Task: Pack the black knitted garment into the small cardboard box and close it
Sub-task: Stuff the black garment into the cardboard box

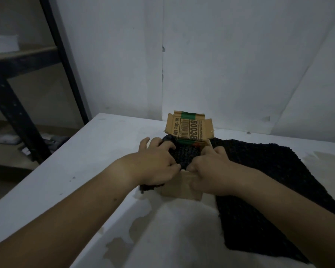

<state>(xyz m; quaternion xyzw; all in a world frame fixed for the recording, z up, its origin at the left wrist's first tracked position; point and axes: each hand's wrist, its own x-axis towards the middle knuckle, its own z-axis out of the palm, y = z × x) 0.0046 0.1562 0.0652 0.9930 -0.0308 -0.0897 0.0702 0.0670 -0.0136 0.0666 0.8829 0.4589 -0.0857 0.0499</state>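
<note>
**One head-worn view**

A single wide-angle camera sits on the person's head, facing forward and down. It looks closely over the left hand point(157, 163) and right hand point(211, 172) onto the table point(81, 171), toward the wall point(230, 59) behind, with shelving point(25, 53) at the left edge.

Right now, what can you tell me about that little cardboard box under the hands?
The small cardboard box is plain brown card, upright on the white table, top open. Its rear flap stands up, showing a barcode, large digits and green bands. The black knitted garment fills the opening and spills over the sides. The left hand and right hand grip the knit above it; the right thumb seems to touch its front wall.
</note>
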